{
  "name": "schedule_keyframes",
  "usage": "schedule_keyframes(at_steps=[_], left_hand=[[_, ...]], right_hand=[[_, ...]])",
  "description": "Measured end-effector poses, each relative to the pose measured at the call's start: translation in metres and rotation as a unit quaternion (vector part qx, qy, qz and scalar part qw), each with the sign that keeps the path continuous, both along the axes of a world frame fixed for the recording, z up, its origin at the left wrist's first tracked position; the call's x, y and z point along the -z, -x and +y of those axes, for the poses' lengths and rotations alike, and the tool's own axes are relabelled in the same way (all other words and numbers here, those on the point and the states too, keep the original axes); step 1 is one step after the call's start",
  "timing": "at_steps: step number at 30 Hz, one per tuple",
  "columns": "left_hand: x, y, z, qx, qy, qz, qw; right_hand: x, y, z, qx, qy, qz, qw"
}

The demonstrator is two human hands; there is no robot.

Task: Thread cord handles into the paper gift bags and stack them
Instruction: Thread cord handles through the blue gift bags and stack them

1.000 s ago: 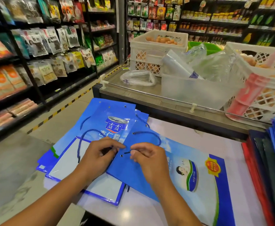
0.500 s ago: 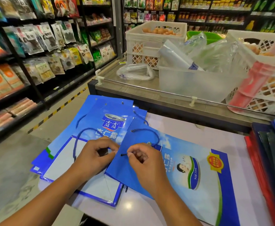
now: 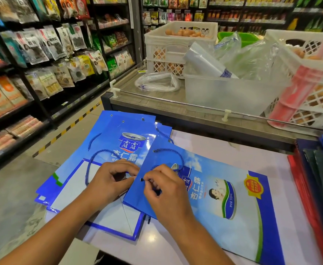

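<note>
On the white worktop [image 3: 223, 150], a blue gift bag [image 3: 220, 211] is lying flat, overlapping the threaded bags to its left. The left hand [image 3: 109, 182] is gripping its top edge. The right hand [image 3: 166, 190] fingers are pinching the blue cord [image 3: 176, 155], seemingly feeding its tip into the near hole [image 3: 141, 179]; pulling through comes next.

A flat gift bag [image 3: 223, 203] is being kept on the table [image 3: 239, 155], directly before the person, with its holed edge toward the left. A stack of bags [image 3: 99, 155] is lying just left of it, partly under that edge and overhanging the table's left side. A cord [image 3: 173, 154] is looped on the bag's upper left corner. The left hand [image 3: 110, 180] is resting on the stack at the bag's edge; the right hand [image 3: 166, 190] is resting on the bag. More flat bags [image 3: 321, 180] are piled at the right. Behind the table, a counter [image 3: 156, 104] is carrying two crates [image 3: 168, 46] and, between them, a bin [image 3: 223, 92]. Shelves [image 3: 32, 64] are standing at the far left.
</note>
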State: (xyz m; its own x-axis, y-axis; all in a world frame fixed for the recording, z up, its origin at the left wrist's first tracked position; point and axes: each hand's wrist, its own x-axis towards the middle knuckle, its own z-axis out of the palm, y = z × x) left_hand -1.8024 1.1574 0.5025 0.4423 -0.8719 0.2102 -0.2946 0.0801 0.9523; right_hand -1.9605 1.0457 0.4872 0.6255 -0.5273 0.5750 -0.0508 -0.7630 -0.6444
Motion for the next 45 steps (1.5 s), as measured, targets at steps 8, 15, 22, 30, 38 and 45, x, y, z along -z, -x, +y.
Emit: schedule_keyframes(at_steps=[8, 15, 22, 30, 38, 45], left_hand=[[0.000, -0.001, 0.003, 0.002, -0.036, 0.015, 0.999], [-0.004, 0.002, -0.001, -0.015, -0.038, -0.010, 0.999], [-0.009, 0.007, -0.005, -0.011, -0.033, -0.007, 0.999], [-0.004, 0.001, -0.004, -0.005, -0.043, -0.020, 0.999], [-0.001, -0.011, -0.003, 0.054, -0.053, -0.037, 0.996], [0.002, -0.010, -0.005, 0.029, -0.048, -0.014, 0.998]], right_hand=[[0.003, -0.002, 0.001, -0.024, -0.017, 0.014, 0.999], [0.009, -0.003, 0.000, -0.032, -0.057, 0.012, 0.998], [0.012, -0.005, -0.002, -0.034, -0.101, 0.013, 0.994], [0.006, -0.001, -0.004, -0.041, -0.126, 0.026, 0.991], [0.006, -0.007, -0.006, -0.032, -0.153, 0.033, 0.987], [-0.002, 0.000, -0.004, -0.052, -0.187, 0.029, 0.980]])
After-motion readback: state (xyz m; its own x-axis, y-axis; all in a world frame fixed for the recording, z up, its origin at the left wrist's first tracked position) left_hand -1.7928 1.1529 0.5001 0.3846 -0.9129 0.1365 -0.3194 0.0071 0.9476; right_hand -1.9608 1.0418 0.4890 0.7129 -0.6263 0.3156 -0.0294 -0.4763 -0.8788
